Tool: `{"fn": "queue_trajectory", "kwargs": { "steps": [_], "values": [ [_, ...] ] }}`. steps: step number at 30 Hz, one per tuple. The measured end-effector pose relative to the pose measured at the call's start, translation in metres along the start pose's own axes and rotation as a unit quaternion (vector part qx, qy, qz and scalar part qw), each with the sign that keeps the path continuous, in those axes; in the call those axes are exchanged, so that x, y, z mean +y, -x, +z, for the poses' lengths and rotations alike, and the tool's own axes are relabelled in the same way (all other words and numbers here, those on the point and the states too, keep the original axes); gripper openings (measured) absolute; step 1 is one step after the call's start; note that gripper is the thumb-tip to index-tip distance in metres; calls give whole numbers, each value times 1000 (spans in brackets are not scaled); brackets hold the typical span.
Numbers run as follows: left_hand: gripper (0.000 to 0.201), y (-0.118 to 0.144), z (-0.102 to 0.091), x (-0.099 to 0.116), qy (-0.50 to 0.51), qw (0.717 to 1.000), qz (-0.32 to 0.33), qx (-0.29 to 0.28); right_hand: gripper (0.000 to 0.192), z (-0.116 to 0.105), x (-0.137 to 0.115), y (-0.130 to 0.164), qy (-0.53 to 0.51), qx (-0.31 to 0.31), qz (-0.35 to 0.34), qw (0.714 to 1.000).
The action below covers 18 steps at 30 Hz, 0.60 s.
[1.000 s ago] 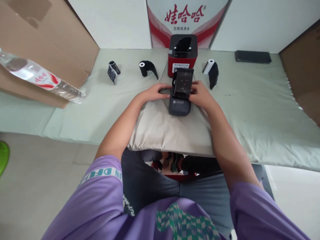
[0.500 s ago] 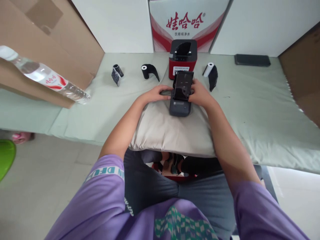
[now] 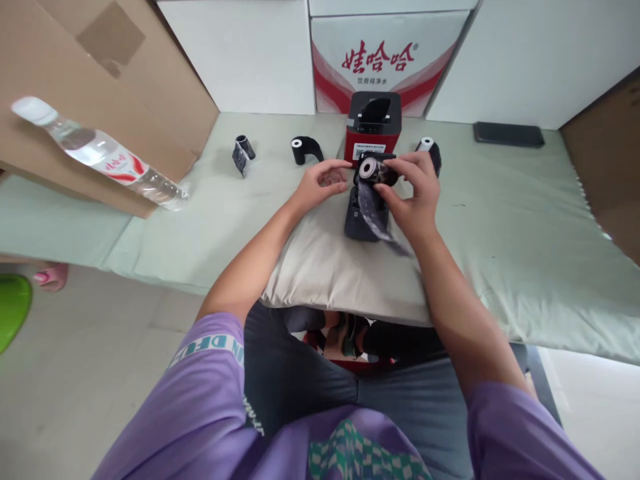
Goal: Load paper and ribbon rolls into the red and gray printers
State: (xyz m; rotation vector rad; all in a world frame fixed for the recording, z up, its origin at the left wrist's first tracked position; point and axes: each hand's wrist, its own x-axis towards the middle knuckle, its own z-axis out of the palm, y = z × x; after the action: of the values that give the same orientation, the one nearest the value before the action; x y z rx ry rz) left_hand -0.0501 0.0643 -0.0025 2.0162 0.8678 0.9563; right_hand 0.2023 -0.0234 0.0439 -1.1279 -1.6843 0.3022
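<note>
Just above centre frame, the right hand (image 3: 417, 197) pinches a dark paper roll (image 3: 373, 169) over the small black printer (image 3: 365, 217) on the pillow (image 3: 320, 267). The left hand (image 3: 320, 183) hovers beside it, fingers loosely curled, holding nothing. Three more rolls lie on the worktop (image 3: 500, 220). One red printer (image 3: 373, 127), one bottle (image 3: 100, 157).

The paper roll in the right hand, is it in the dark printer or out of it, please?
Out. The right hand holds the paper roll above the dark printer, its loose strip trailing down.
</note>
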Motion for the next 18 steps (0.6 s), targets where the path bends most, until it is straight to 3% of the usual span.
{"fn": "queue_trajectory", "kwargs": {
  "steps": [5, 9, 12, 15, 18],
  "values": [
    [100, 5, 15, 31, 61, 997, 35, -41, 56, 17, -8, 9, -14, -68, 17, 997],
    [86, 8, 24, 35, 74, 996, 49, 3, 52, 23, -7, 9, -30, -96, 15, 995],
    [87, 5, 14, 35, 36, 998, 42, 16, 48, 21, -5, 8, -26, -114, 5, 993],
    [89, 3, -11, 47, -59, 998, -18, -22, 40, 12, 2, 5, 17, -55, 14, 998],
    [81, 5, -37, 69, -106, 993, -44, -11, 30, -2, 17, -2, 76, 86, 32, 993]
  ]
}}
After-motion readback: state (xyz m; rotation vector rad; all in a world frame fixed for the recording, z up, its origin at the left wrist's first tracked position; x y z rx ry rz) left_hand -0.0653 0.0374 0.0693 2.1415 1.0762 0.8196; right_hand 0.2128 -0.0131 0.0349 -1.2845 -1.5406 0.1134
